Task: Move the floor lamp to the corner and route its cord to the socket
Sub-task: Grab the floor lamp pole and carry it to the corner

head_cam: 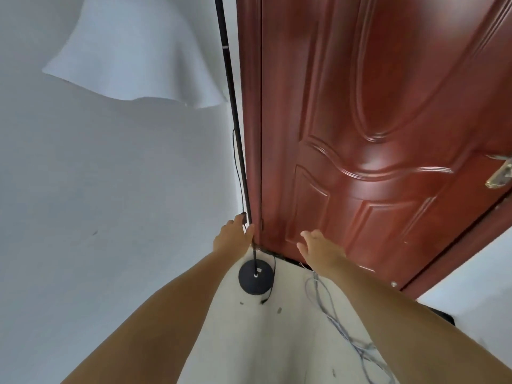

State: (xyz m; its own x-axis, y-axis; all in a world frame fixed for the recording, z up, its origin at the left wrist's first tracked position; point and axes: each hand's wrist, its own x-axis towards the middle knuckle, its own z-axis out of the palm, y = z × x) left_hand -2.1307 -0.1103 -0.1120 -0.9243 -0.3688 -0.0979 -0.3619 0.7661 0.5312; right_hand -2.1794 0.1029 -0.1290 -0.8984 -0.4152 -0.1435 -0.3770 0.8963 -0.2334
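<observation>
The floor lamp stands in the corner between the white wall and the red door. Its thin black pole [235, 115] rises from a round black base [256, 277] on the pale floor, and its white shade [133, 51] hangs at the upper left. A thin black cord [237, 167] runs down beside the pole and curls around the base, ending loose on the floor. My left hand [232, 235] is at the pole low down, fingers around a small black piece on the cord. My right hand [318, 246] hovers open beside the door, holding nothing. No socket is visible.
A red-brown panelled door [388, 134] with a brass handle [500, 173] fills the right side. Grey-blue cables [340, 325] lie tangled on the floor at the right. The white wall [97, 203] covers the left.
</observation>
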